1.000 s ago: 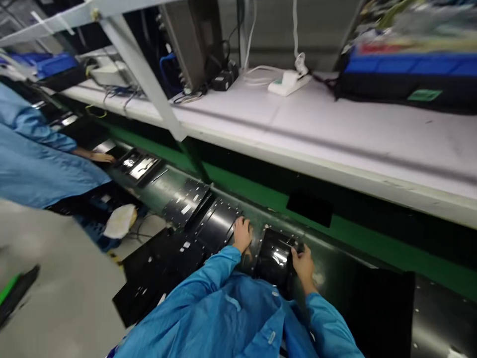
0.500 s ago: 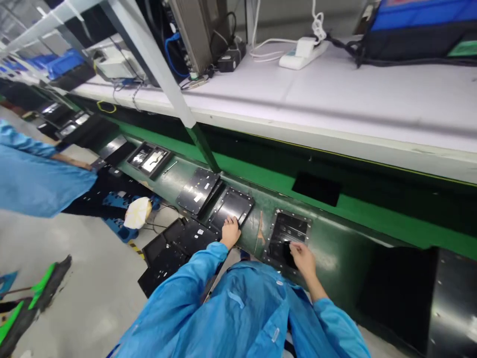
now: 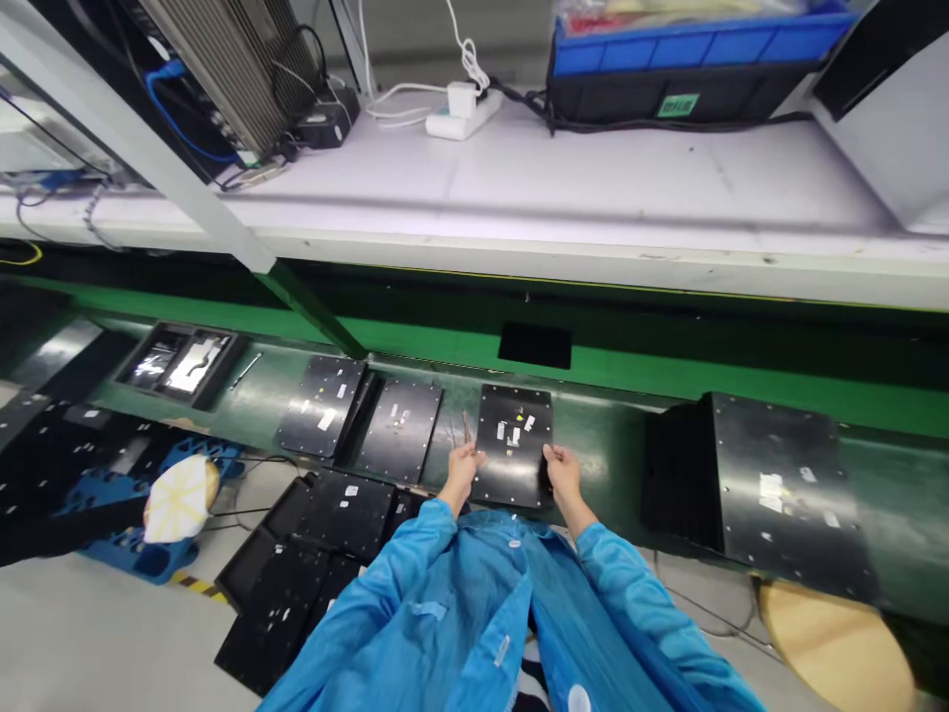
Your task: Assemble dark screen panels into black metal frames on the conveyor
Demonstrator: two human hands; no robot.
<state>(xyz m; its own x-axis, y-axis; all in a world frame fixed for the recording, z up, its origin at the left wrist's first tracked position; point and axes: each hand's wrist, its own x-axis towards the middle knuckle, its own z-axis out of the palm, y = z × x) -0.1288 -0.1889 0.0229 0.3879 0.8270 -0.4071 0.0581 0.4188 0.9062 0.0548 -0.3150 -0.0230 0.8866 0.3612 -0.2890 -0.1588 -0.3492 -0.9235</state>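
A flat black panel (image 3: 511, 475) with small white labels and screws round its border lies on the green bench in front of me. My left hand (image 3: 461, 473) is at its left edge, fingers curled and thumb against the rim. On the opposite edge my right hand (image 3: 563, 473) pinches the panel, its fingertips partly hidden. Just beyond my left hand lies a thin brownish strip (image 3: 467, 427). To the left is another labelled black panel (image 3: 400, 425), untouched, beside a further black panel (image 3: 318, 405).
A stack of black panels (image 3: 786, 485) stands to the right, above a round stool (image 3: 837, 643). More panels (image 3: 345, 514) lie low on the left. An open black case (image 3: 182, 361) and a thin metal tool (image 3: 246, 370) are farther left. A white shelf (image 3: 556, 198) runs overhead.
My view has swung right. My left hand has left the neighbouring panel for this one's left edge. Where an open black case showed, a labelled face is now up; whether turned or covered, I cannot tell.
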